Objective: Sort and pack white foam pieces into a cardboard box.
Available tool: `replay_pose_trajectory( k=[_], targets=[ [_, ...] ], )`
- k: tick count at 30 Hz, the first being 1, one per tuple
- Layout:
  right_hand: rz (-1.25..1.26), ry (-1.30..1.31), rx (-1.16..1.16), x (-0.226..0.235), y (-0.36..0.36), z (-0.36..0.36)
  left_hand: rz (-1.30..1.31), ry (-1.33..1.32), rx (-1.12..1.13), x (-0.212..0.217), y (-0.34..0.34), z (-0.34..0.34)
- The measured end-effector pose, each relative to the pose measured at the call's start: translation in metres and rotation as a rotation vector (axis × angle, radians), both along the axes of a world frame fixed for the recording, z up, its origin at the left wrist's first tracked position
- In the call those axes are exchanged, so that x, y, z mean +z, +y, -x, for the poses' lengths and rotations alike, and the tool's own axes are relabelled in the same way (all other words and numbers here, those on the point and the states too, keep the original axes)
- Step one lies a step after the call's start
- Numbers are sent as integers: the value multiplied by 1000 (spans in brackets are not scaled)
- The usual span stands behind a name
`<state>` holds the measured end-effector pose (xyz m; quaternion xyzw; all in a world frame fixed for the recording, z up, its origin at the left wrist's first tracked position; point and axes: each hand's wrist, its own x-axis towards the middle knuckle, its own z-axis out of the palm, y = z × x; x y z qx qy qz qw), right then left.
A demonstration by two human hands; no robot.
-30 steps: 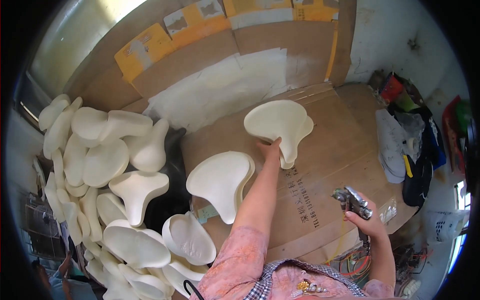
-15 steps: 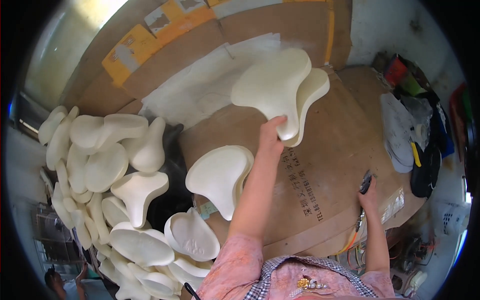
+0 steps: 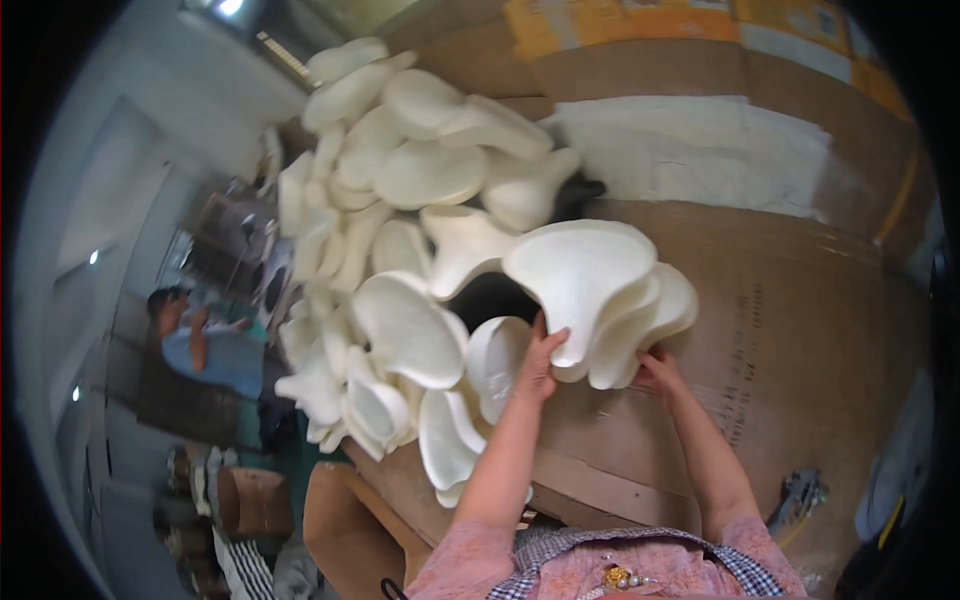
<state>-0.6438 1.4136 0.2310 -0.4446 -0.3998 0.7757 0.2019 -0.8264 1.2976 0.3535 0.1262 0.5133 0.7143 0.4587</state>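
A stack of cream, saddle-shaped foam pads (image 3: 583, 262) sits between my hands above the cardboard-covered table (image 3: 780, 330). Each pad is wide at the far end and narrows toward me. My left hand (image 3: 540, 365) is closed around the narrow end of the top pad, thumb on its upper face. At the stack's right side, my right hand (image 3: 660, 372) grips the lower pads (image 3: 650, 310) near their narrow ends; its fingertips are partly hidden beneath. A dark hand tool (image 3: 800, 495) lies on the cardboard to the right of my right forearm.
A large heap of similar pads (image 3: 430, 172) fills the left side of the table, with a black object (image 3: 490, 300) partly under it. White sheeting (image 3: 690, 150) lies along the far side. A person in a light blue shirt (image 3: 215, 355) stands off to the left.
The view has swung left. My right hand has let go of the dark tool and taken hold of pads. The pads in my left hand have come down and left, joining others in one stack.
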Motion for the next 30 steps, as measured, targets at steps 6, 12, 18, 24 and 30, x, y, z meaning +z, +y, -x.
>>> replay_pose_trajectory(
  k=[6, 12, 18, 24, 30],
  targets=[
    [-244, -260, 62, -4, -2, 33, -108, -99, 55, -14, -17, -31],
    [-211, -22, -35, 12, -15, 13, -142, -103, 63, -13, -33, -62],
    [-71, -72, -23, -6, 5, 30, -223, -169, 114, -11, -35, -52],
    [-42, -207, -189, 20, 7, 53, -233, -169, 162, 0, -28, -38],
    [-111, -161, -284, 37, 25, 54, -217, -12, 76, 29, -16, -43]
  ],
)
